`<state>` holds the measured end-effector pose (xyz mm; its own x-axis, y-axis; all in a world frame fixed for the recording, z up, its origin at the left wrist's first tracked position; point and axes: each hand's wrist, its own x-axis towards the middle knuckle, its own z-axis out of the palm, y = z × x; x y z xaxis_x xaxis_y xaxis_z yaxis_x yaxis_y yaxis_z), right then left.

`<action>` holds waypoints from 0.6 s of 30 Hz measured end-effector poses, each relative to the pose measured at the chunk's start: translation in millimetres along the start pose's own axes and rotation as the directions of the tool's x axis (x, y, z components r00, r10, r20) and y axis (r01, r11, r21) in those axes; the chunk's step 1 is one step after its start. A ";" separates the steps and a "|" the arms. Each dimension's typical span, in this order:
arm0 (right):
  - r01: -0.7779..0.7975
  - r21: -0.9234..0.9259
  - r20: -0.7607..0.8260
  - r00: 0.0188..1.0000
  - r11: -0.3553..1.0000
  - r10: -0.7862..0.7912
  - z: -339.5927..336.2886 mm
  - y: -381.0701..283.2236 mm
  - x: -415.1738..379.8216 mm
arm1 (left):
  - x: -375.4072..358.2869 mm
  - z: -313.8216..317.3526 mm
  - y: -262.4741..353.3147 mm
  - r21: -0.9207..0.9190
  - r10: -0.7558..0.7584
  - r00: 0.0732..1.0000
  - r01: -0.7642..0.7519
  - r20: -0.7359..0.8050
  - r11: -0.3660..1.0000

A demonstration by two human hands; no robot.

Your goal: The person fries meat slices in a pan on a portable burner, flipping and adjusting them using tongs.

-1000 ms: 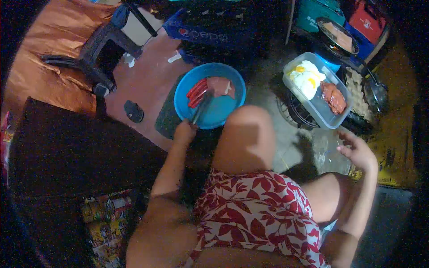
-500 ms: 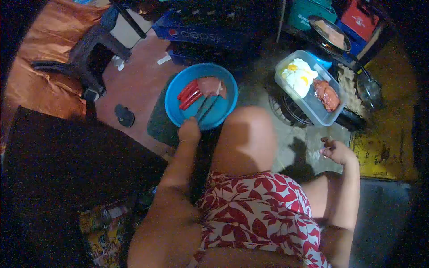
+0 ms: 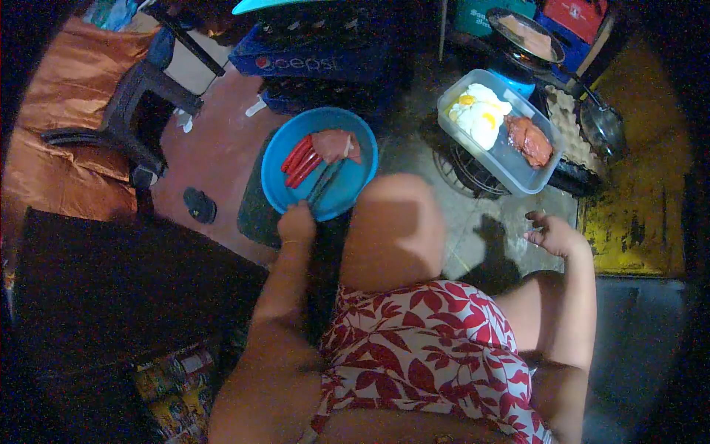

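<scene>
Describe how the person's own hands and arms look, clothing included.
The left hand and right hand are ungloved, and no sleeves cover the forearms. Any thin wristband is too blurred to tell. The garment is white with red leaves.

Spreading as red and grey floor [image 3: 222, 122] around the grip of the left hand [image 3: 296, 223]; bearing a green slab [image 3: 254, 214] under the blue basin [image 3: 355, 190] just ahead, a dark slipper [image 3: 200, 206] and chair [image 3: 120, 111] leftward, crates [image 3: 318, 63] beyond, a wire rack [image 3: 467, 178] rightward.
</scene>
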<state>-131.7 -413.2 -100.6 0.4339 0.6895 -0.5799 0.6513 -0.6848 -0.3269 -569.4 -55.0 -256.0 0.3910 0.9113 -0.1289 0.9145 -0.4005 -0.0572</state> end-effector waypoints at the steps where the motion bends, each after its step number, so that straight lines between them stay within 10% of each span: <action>1: -0.027 0.008 -0.001 1.000 1.000 0.027 -0.9 -2.9 -1.4 | 1.4 -2.0 -0.2 0.031 -0.006 1.000 0.005 0.014 1.000; 18: -0.010 -0.006 -0.015 1.000 1.000 0.010 -7.1 -10.9 -9.8 | 18.7 7.4 12.9 0.031 -0.009 0.998 0.011 -0.058 0.999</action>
<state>-138.6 -410.9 -86.1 0.4500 0.6859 -0.5719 0.6503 -0.6906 -0.3165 -551.0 -43.9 -266.5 0.3882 0.9188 -0.0707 0.9150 -0.3935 -0.0894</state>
